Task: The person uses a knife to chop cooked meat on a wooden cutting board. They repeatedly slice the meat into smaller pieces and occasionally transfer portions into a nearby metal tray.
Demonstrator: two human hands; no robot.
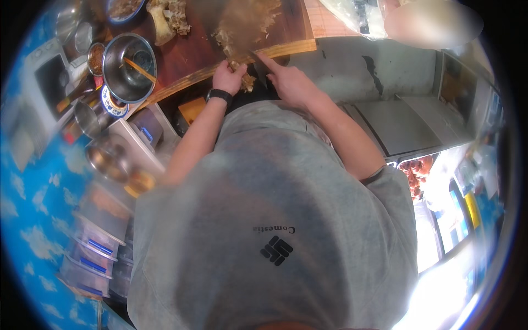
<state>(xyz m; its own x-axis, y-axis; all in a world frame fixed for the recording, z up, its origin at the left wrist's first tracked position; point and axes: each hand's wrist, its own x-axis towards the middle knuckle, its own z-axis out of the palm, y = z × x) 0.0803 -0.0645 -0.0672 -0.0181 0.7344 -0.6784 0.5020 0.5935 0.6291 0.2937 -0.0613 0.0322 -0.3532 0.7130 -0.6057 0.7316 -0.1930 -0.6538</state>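
My left hand (pixel 228 78), with a black watch band at the wrist, grips a brown piece of cooked meat or bone (pixel 248 82) at the near edge of the dark wooden board (pixel 185 62). Close by on the right, my right hand (pixel 291 82) is curled with its index finger stretched along a dark knife blade (pixel 261 69); the handle is hidden in the hand. Beyond both hands lies a blurred heap of shredded brown meat (pixel 247 24). A large pale bone (pixel 160 24) with meat scraps rests farther left on the board.
Left of the board stand a steel bowl (pixel 113 62) with chopsticks (pixel 140 70), a small bowl of brown seasoning (pixel 95 59) and a blue-and-white dish (pixel 113 103). A bowl of meat (pixel 123 8) is at the top left. A plastic bag (pixel 357 16) lies at the upper right.
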